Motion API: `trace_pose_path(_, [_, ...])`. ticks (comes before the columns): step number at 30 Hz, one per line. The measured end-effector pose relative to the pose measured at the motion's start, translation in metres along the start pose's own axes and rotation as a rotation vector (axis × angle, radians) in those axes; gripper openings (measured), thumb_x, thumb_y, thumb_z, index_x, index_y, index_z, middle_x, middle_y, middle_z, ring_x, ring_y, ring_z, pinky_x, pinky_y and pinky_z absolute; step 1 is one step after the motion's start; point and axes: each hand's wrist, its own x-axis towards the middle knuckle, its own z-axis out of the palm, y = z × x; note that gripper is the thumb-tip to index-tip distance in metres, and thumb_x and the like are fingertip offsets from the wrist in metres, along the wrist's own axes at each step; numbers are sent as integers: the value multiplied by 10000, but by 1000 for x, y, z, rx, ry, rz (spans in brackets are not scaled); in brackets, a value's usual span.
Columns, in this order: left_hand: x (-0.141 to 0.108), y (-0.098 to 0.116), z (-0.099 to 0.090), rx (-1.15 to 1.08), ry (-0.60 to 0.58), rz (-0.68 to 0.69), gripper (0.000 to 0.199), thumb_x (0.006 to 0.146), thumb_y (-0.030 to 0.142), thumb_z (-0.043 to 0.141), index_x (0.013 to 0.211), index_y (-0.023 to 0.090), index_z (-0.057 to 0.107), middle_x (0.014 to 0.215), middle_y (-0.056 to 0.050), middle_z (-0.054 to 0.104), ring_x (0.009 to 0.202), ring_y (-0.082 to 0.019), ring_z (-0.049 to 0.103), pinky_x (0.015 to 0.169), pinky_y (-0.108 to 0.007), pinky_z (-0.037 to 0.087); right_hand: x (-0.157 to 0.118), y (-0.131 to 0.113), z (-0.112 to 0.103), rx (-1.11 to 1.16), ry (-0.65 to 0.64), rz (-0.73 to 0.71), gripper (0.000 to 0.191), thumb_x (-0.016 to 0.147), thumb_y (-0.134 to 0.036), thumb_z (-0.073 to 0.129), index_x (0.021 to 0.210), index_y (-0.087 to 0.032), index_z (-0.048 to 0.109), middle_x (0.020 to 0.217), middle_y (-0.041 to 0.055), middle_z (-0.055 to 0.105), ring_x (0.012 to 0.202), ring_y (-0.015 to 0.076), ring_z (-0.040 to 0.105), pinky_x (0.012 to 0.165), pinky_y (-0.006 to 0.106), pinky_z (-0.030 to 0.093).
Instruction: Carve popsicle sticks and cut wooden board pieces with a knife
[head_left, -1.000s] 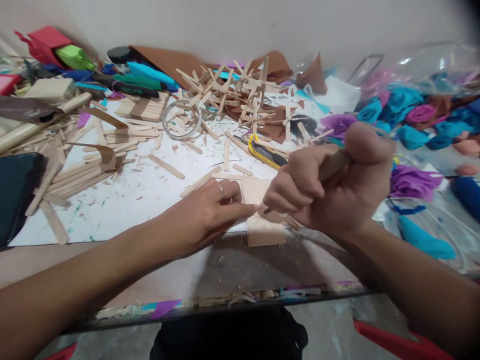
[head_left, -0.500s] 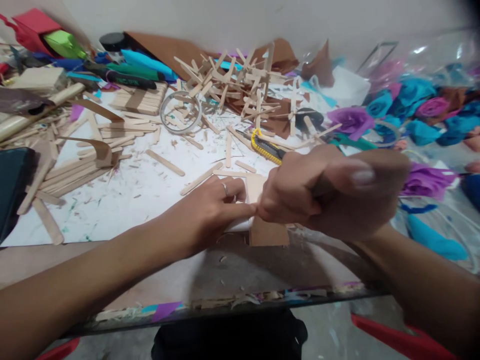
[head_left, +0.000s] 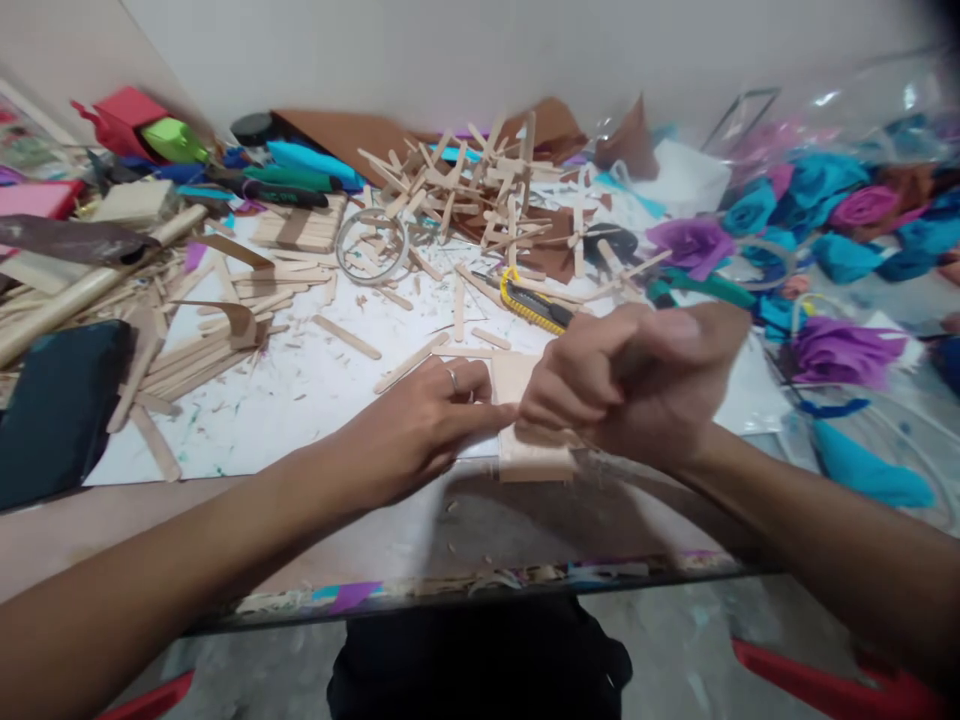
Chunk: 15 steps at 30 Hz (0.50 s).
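Observation:
A flat tan rectangular piece [head_left: 536,462], possibly thin wood or card, lies at the front edge of the white paper. Against its left side rests my left hand [head_left: 431,415], wearing a ring, with bent fingers and one digit stretched toward my right hand. What the left fingertips grip, if anything, is hidden. My right hand [head_left: 626,385] is closed in a fist above the piece's right side, thumb on top; anything inside it is out of sight. A craft stick [head_left: 411,362] lies just beyond my left hand. Behind my right hand lies a yellow and black box cutter [head_left: 532,305].
Piled craft sticks [head_left: 450,180] stand at the back, near a tape roll [head_left: 373,246]. A dark phone-like slab [head_left: 64,410] lies at left. Purple paper flowers [head_left: 847,350] and blue ones crowd the right. The table's front edge [head_left: 480,580] runs before my lap.
My right fist has lowered slightly and drawn left, and its forearm shows more. The view has shifted, bringing more of the table's left side into sight. My left hand stays beside the tan piece.

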Motion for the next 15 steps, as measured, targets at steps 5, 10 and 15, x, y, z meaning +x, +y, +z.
trace_pose_path(5, [3, 1, -4, -35, -76, -23, 206, 1052, 127, 525, 1061, 188, 722, 959, -58, 612, 863, -170, 567, 760, -283, 441, -3, 1, 0, 71, 45, -76, 623, 1029, -549, 471, 524, -218, 317, 433, -71, 227, 384, 74, 174, 425, 258, 213])
trace_pose_path(10, [1, -2, -4, -2, -117, -18, 217, 1021, 104, 539, 1126, 194, 707, 1029, -72, 624, 911, -185, 582, 794, -296, 455, -6, -3, 9, 60, 129, -77, 594, 992, -449, 585, 523, -206, 314, 441, -77, 232, 391, 68, 174, 439, 268, 214])
trace_pose_path(15, [-2, -4, 0, 81, -55, 38, 308, 1047, 122, 527, 1296, 222, 680, 983, -64, 613, 859, -181, 556, 710, -291, 426, -11, -25, 9, -19, 237, -148, 641, 1044, -440, 565, 549, -200, 236, 481, -79, 194, 425, 70, 158, 457, 253, 243])
